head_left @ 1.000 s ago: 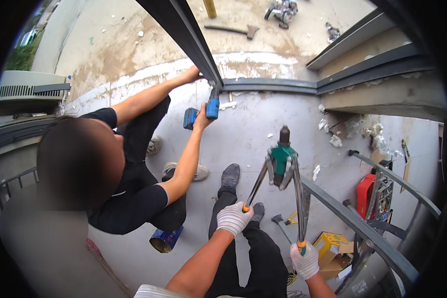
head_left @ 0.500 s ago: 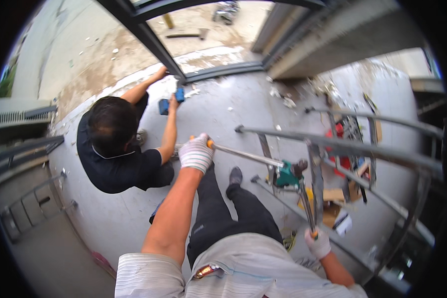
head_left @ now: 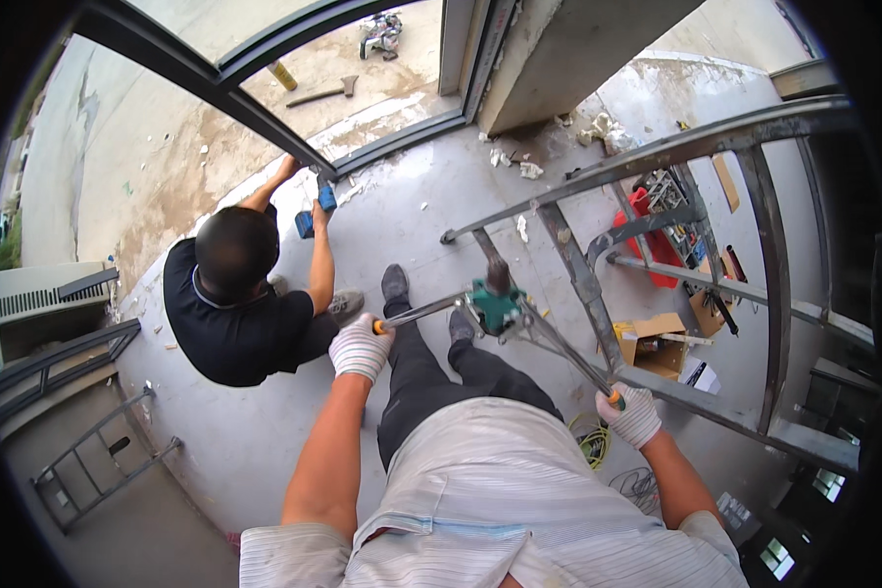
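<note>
Both my hands wear pale striped work gloves. They hold a long-handled lever tool [head_left: 495,308] with a green head, metal arms and orange grips, its arms spread wide. My left hand [head_left: 360,349] is closed round the end of the left arm, beside the crouching person. Around the right grip, close to the lower rail of a metal frame, my right hand [head_left: 633,416] is wrapped. The tool's head is in front of my legs, a dark knob standing up from it. Whether anything sits in its nose I cannot tell.
A person [head_left: 240,294] in a dark shirt crouches at my left, holding a blue cordless drill [head_left: 316,212] by the window frame [head_left: 392,149]. The metal frame [head_left: 657,147] stands at my right, with a red toolbox [head_left: 647,235] and cardboard box [head_left: 652,345] beyond. Cable [head_left: 594,443] lies nearby.
The tool's head has come left and nearer to my body. My left hand has drawn back and my right hand has moved forward, both still gripping. The view has shifted.
</note>
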The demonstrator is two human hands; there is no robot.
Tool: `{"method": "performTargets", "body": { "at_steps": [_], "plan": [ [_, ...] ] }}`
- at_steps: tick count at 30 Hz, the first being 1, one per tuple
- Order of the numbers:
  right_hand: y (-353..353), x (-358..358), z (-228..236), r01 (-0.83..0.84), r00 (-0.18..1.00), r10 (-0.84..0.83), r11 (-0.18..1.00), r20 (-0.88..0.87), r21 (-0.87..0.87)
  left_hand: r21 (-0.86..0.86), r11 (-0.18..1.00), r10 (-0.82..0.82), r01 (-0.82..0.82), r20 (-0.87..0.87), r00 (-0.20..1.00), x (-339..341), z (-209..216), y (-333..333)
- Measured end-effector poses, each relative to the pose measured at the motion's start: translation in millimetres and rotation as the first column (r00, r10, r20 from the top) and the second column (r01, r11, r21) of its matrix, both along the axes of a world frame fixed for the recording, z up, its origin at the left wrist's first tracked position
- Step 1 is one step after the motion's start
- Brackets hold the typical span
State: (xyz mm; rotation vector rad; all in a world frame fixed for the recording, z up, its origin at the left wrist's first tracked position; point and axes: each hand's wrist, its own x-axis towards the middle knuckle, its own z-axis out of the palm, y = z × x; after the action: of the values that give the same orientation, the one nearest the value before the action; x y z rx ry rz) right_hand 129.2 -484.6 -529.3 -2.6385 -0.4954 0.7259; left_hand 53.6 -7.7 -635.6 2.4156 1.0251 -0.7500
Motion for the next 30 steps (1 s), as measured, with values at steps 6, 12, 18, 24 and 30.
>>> {"method": "performTargets", "body": {
  "at_steps": [6, 12, 18, 24, 30],
  "plan": [
    [29, 5, 32, 0.005, 0.957, -0.041, 0.992, -0.289, -0.123, -0.371, 0.929, -0.054, 0.018, -0.087, 0.995, -99, 6, -52],
    [33, 11, 42, 0.028, 0.896, -0.059, 0.997, -0.439, -0.077, -0.763, 0.56, 0.536, -0.322, 0.038, 0.843, -110, 10, -31],
    [32, 11, 46, 0.003, 0.906, -0.057, 0.991, -0.419, -0.13, -0.939, -0.287, 0.72, -0.187, -0.34, 0.604, -39, 51, -5],
    [38, 11, 56, -0.034, 0.915, -0.008, 0.995, -0.403, -0.099, -0.914, -0.388, 0.724, -0.114, -0.379, 0.576, -5, 55, -8],
    [45, 12, 63, -0.05, 0.917, -0.01, 0.989, -0.399, -0.14, -0.984, -0.179, 0.796, -0.025, -0.16, 0.583, 13, 63, -10]
  ]
}}
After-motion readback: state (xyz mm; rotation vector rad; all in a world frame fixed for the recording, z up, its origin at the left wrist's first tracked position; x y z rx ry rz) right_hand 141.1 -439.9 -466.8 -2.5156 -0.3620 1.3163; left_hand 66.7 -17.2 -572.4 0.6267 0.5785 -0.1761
